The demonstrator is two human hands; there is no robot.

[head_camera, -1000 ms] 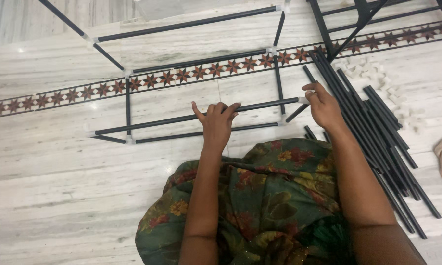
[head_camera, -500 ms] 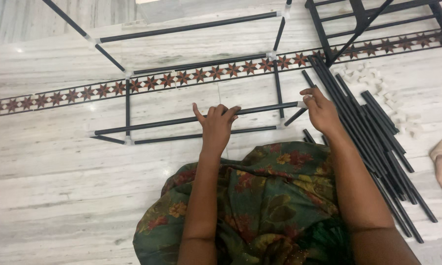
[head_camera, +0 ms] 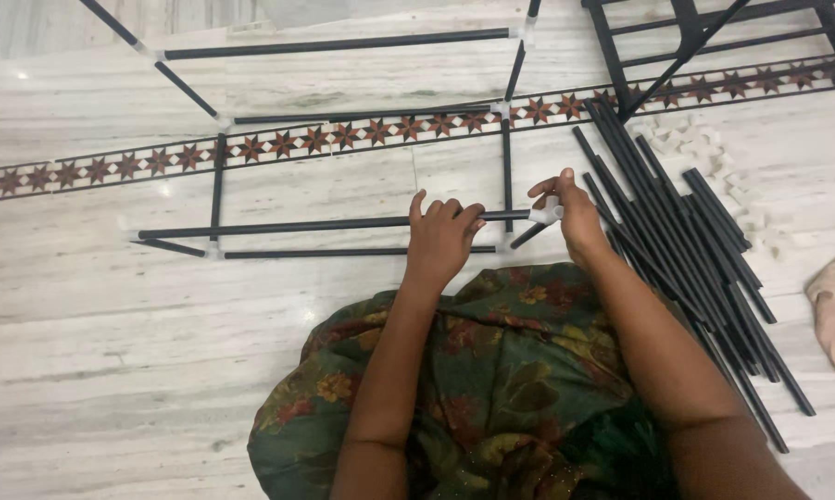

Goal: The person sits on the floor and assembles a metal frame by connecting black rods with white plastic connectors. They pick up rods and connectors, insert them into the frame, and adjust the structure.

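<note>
The left hand (head_camera: pixel 442 239) rested on a long black rod (head_camera: pixel 315 225) that ran level above the floor, its fingers curled over the rod near the rod's right end; how tightly they closed around it could not be told from above. Just to the right of that hand, the right hand (head_camera: pixel 573 215) had its fingertips pinched on a small white connector (head_camera: pixel 547 214) fitted at the rod's end, with the thumb and forefinger closed on the piece and the other fingers folded behind. A short black stub (head_camera: pixel 528 235) slanted down from the connector toward the person's lap.

The rod formed the near top edge of a box-shaped frame (head_camera: pixel 343 43) of black rods and white corner joints, which stretched away from both hands across the marble floor (head_camera: pixel 112 343). A second rod (head_camera: pixel 343 252) lay just below the left hand, parallel to the held one. To the right of the right hand, a loose heap of black rods (head_camera: pixel 695 241) lay fanned out on the floor, and beyond it, farther from the hand, was a scatter of white connectors (head_camera: pixel 704 153). A strip of red star-patterned tile (head_camera: pixel 93 171) crossed the floor beyond both hands. The person's lap, in green floral cloth (head_camera: pixel 510 389), sat below the forearms.
</note>
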